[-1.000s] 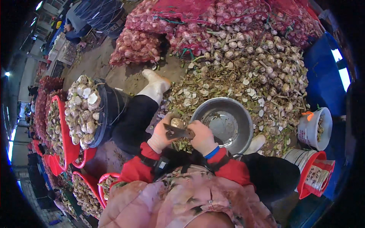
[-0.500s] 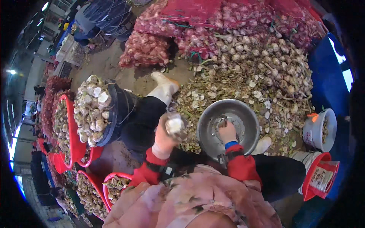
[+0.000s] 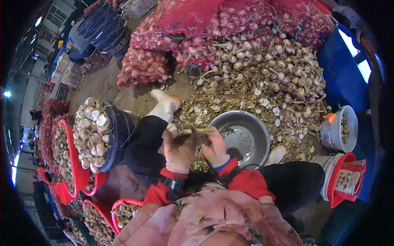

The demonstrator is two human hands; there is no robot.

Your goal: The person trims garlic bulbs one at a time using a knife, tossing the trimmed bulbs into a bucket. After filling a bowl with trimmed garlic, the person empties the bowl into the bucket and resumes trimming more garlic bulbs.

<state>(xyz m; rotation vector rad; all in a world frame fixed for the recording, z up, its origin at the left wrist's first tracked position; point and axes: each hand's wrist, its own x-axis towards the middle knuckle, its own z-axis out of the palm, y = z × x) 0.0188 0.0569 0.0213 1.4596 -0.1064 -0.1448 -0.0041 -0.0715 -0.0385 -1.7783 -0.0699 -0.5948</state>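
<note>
My left hand (image 3: 179,155) is closed around a garlic bulb (image 3: 172,129), which shows pale above the thumb. A greenish stem (image 3: 205,130) stretches from near the bulb toward my right hand (image 3: 216,148). That hand is closed right beside the left one, its fingers curled at the stem. A dark blur between the hands hides what the right fingers grip. Just to the right is a metal bowl (image 3: 264,133), with a little pale residue and wetness on its bottom.
Loose garlic (image 3: 287,61) is heaped ahead, with trimmings (image 3: 230,100) before it. Red mesh sacks (image 3: 143,67) line the back. A dark tub (image 3: 117,131) of trimmed bulbs and red baskets (image 3: 80,164) stand left. A white bucket (image 3: 349,129) is at right.
My right hand has left the metal bowl and come over to the left hand. A garlic bulb with its stem now shows between them. The view has shifted slightly.
</note>
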